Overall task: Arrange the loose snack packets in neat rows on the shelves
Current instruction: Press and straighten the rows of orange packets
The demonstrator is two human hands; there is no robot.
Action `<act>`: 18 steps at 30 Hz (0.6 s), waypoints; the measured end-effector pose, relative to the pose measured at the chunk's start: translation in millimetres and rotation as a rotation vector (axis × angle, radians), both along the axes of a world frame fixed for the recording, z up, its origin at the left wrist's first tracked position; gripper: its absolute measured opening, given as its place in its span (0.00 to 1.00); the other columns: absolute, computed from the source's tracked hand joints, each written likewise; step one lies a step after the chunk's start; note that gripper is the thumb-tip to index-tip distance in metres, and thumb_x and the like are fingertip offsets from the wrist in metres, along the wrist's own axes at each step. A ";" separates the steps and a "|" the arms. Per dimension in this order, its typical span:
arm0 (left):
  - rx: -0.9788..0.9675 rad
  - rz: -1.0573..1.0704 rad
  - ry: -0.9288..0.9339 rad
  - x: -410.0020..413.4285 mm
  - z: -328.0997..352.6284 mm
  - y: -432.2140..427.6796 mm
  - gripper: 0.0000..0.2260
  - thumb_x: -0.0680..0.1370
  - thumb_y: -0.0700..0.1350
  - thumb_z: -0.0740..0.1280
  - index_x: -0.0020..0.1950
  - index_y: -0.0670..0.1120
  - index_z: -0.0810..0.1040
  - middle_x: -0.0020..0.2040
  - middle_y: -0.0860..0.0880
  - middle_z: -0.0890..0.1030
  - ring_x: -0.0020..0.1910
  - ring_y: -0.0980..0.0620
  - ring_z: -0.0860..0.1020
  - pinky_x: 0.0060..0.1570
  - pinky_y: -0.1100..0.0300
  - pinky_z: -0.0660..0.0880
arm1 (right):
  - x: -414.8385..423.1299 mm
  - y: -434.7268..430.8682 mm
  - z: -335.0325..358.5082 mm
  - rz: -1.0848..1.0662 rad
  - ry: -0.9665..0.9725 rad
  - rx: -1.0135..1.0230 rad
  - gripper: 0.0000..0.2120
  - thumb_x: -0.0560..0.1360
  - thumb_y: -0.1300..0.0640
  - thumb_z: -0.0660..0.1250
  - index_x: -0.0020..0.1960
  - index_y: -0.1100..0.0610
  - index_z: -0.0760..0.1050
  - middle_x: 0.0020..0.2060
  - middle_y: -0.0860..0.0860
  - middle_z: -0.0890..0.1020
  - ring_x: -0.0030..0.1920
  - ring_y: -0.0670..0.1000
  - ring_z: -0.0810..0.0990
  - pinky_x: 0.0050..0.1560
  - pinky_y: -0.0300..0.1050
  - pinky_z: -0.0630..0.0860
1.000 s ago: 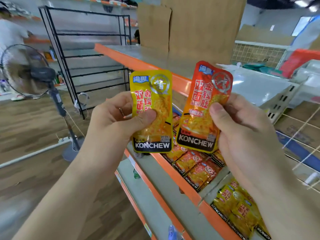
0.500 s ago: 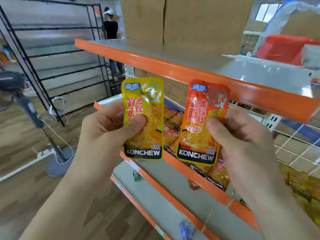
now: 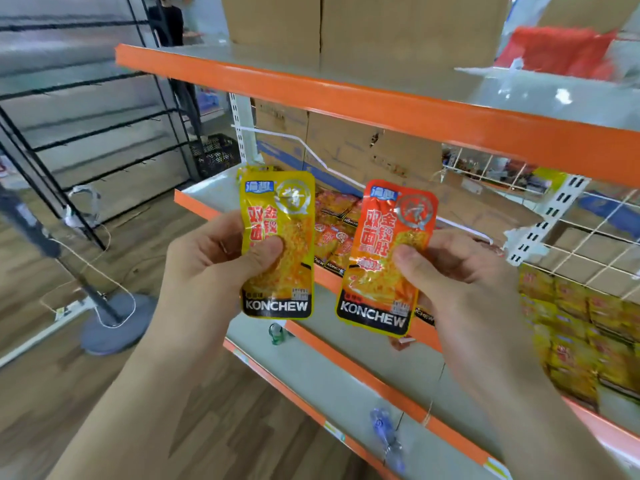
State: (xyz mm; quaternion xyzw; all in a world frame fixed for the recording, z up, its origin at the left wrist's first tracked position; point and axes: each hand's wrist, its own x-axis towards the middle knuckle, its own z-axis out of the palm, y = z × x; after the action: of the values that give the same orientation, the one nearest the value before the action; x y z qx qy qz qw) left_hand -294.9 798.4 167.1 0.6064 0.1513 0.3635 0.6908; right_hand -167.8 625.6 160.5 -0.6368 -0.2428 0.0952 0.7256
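Hands | left hand (image 3: 211,268) pinches yellow packet (image 3: 285,282) | right hand (image 3: 464,282) pinches orange packet (image 3: 375,237) | shelved packets (image 3: 334,233) partly hidden

We have lowered our left hand (image 3: 207,268) and right hand (image 3: 460,282) from in front of the upper shelf (image 3: 381,105) to below its orange edge, so the yellow packet (image 3: 277,244) and the orange packet (image 3: 384,261) now stand against the middle shelf (image 3: 204,194); the two packets, almost touching at their lower corners a second ago, are now apart, and the orange one has come nearer upright. Our view has swung too; the fan (image 3: 117,323) has lost its head off the left and shows only pole and base, while the rows of orange packets (image 3: 334,220) on the middle shelf now show between our hands.
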 end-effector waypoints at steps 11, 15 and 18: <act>-0.101 0.099 0.097 28.2 -35.0 55.3 0.14 0.71 0.39 0.69 0.56 0.44 0.81 0.45 0.48 0.87 0.40 0.52 0.85 0.40 0.60 0.81 | 37.5 46.3 -28.3 -0.005 0.144 -0.067 0.03 0.69 0.54 0.73 0.43 0.51 0.84 0.41 0.55 0.86 0.46 0.67 0.83 0.43 0.51 0.71; -0.117 0.116 0.137 45.4 -39.5 75.7 0.13 0.77 0.32 0.66 0.56 0.45 0.82 0.45 0.48 0.87 0.39 0.52 0.85 0.38 0.60 0.81 | 61.9 78.9 -41.6 0.005 0.152 -0.103 0.13 0.67 0.50 0.71 0.44 0.59 0.78 0.38 0.65 0.79 0.36 0.61 0.76 0.38 0.48 0.65; -0.119 0.117 0.170 61.1 -39.5 93.0 0.14 0.77 0.31 0.66 0.56 0.46 0.82 0.45 0.47 0.87 0.40 0.51 0.85 0.39 0.59 0.81 | 81.8 104.5 -43.3 0.004 0.148 -0.083 0.18 0.67 0.51 0.70 0.44 0.66 0.73 0.35 0.60 0.72 0.39 0.51 0.70 0.42 0.50 0.65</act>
State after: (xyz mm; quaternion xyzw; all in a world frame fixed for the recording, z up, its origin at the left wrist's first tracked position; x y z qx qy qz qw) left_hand -233.9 891.4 127.6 0.5831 0.2657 0.3411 0.6877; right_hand -86.0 730.1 117.2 -0.6571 -0.1854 0.1535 0.7144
